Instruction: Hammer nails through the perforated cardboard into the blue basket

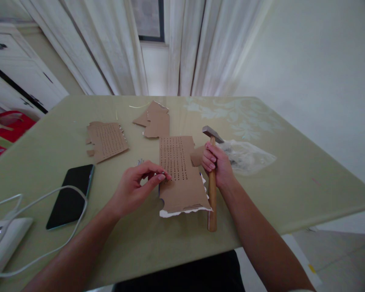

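A torn piece of brown cardboard (182,192) lies in front of me, its upper part covered with rows of small dark holes. Over its left edge, by the lowest rows, my left hand (140,184) is pinched at thumb and forefinger around something small, maybe metal, too tiny to name. My right hand (216,163) grips a hammer (212,190) around the upper handle, just right of the cardboard. The hammer's grey head (213,134) points up and away, and its wooden handle runs down toward me. Small metal pieces (140,162) lie behind my left hand.
Another perforated cardboard piece (108,141) lies at the back left, with torn scraps (158,121) farther back. A clear plastic bag (249,157) sits right of the hammer. On the left are a phone (71,196), a white cable (82,207) and a white power strip (13,235).
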### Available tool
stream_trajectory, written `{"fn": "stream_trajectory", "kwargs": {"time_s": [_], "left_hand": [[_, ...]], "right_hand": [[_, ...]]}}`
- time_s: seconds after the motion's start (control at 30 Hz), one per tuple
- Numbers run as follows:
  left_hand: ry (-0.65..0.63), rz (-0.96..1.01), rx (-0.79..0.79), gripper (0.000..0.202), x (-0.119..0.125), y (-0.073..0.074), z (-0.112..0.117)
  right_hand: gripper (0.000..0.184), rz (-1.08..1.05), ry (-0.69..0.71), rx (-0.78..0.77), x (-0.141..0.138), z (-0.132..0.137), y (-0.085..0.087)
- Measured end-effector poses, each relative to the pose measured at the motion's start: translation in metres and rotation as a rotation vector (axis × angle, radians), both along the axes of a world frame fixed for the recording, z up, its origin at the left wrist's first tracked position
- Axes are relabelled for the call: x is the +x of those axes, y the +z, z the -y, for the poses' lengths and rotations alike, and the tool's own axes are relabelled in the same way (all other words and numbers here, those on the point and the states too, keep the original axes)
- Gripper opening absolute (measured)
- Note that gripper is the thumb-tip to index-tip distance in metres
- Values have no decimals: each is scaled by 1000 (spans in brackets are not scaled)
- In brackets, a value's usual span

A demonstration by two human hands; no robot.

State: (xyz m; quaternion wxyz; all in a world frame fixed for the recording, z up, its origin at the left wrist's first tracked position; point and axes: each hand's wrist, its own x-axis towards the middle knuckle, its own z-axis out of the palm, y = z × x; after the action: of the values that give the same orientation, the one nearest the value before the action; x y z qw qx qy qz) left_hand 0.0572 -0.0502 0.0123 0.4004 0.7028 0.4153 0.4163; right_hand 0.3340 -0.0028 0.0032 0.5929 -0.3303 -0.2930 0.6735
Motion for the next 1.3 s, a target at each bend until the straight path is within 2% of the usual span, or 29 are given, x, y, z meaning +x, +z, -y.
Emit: {"fn": "stream_trajectory", "kwargs": {"time_s": [1.3], "left_hand": [[-32,-33,65,15,-2,-4,0]], "right_hand": [[45,46,-4,-26,-2,1,2]]}}
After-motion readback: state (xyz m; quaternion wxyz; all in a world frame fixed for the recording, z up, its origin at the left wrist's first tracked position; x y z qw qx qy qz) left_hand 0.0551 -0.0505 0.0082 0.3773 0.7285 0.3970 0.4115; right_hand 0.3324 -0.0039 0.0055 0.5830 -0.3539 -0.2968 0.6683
